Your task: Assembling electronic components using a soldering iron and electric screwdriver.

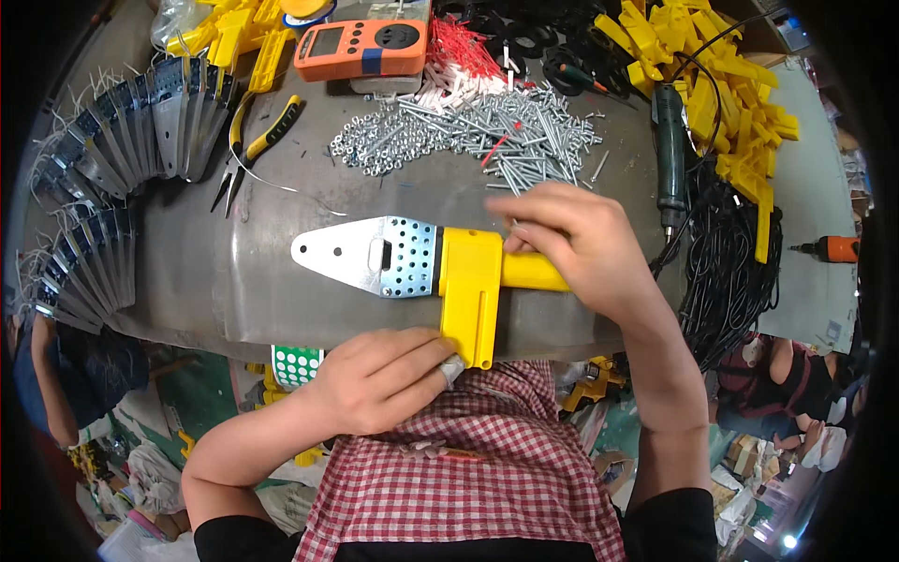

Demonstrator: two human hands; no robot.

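Note:
A yellow plastic tool housing (471, 272) lies on the grey worktable, with a stubby grip pointing right and a leg reaching down to the near edge. From its left side extends a pointed silver metal plate (328, 255) with a perforated guard (412, 256). My left hand (389, 379) is closed on the lower end of the yellow leg; something whitish wraps its thumb. Above the stubby grip, my right hand (585, 239) has thumb and fingers drawn together near the housing's upper right. What they hold, if anything, cannot be made out.
Piled screws (538, 136) and nuts (389, 136) lie beyond the housing. Pliers (253, 150) and fanned metal plates (183, 122) are left; an orange meter (361, 49) stands behind. At right are a green electric screwdriver (670, 150), black cables (730, 272) and yellow housings (721, 103).

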